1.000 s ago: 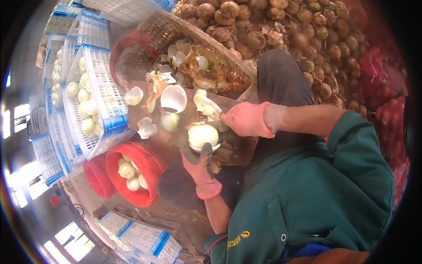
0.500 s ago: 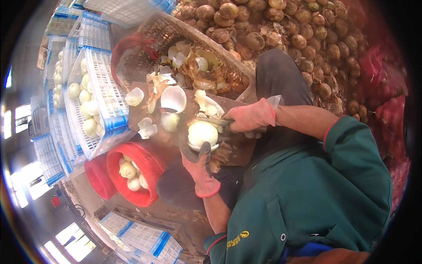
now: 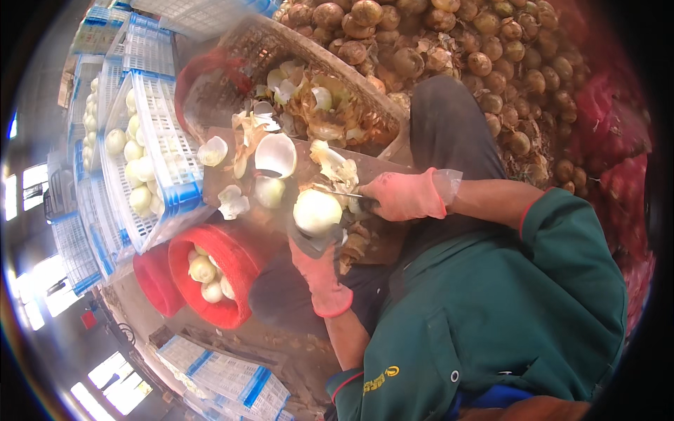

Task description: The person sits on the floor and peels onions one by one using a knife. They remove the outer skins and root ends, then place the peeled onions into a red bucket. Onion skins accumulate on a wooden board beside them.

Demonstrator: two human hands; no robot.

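In a pink glove with dark fingers, my left hand (image 3: 319, 263) grips a peeled white onion (image 3: 317, 212) from its near side, above a brown board. My right hand (image 3: 401, 196), gloved too, is closed round a knife whose handle it mostly hides. The knife blade (image 3: 344, 194) points left and lies at the onion's upper right edge. Pieces of skin (image 3: 333, 167) sit just beyond the blade. A thick white onion shell (image 3: 276, 156) and a pale onion piece (image 3: 269, 191) rest on the board (image 3: 379, 242) to the left.
Beyond the board stands a dirty crate (image 3: 330, 56) with onion skins. Unpeeled onions (image 3: 484, 63) are heaped at the far right, near red net bags (image 3: 625, 189). At left are white-and-blue crates (image 3: 186, 165) of peeled onions and a red container (image 3: 242, 281) holding several.
The onion has turned and shifted slightly left in my left hand; the loose white layer under it no longer shows. My right hand and knife have moved slightly right.
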